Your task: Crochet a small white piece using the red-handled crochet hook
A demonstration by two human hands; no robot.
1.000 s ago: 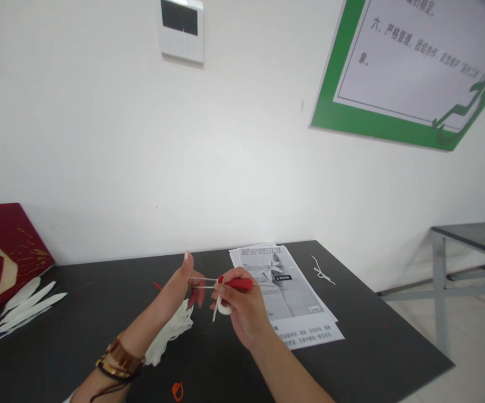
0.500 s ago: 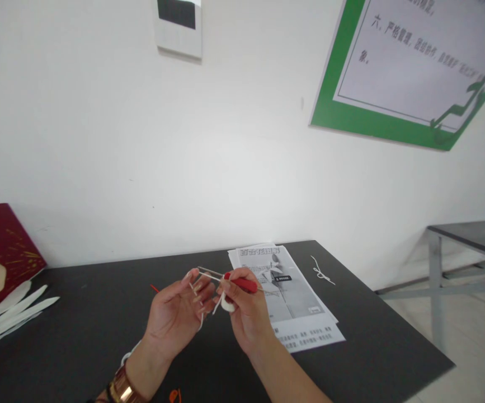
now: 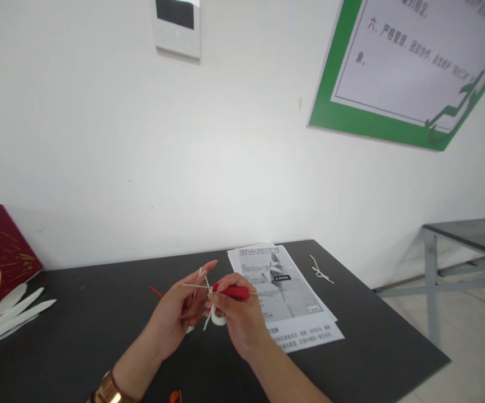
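My right hand [image 3: 242, 318] is closed around the red handle of a crochet hook [image 3: 236, 291], whose thin metal shaft points left. A small white crocheted piece [image 3: 219, 319] hangs under the right fingertips, with a loose yarn tail beside it. White yarn [image 3: 207, 281] runs up from the hook to the raised index finger of my left hand [image 3: 174, 309]. The other left fingers are curled in, touching the yarn near the hook; part of their grip is hidden.
Printed pattern sheets [image 3: 282, 296] lie right of my hands on the black table [image 3: 372, 341]. Beyond them is a knotted piece of white yarn [image 3: 320, 273]. White leaf-shaped pieces [image 3: 15, 314] lie by a dark red box [image 3: 5, 246] at left. An orange item [image 3: 175, 397] sits at the front.
My left hand has turned from an open palm to curled fingers with the index raised. The hook has moved slightly left and down, and its shaft now crosses the yarn near the left fingers.
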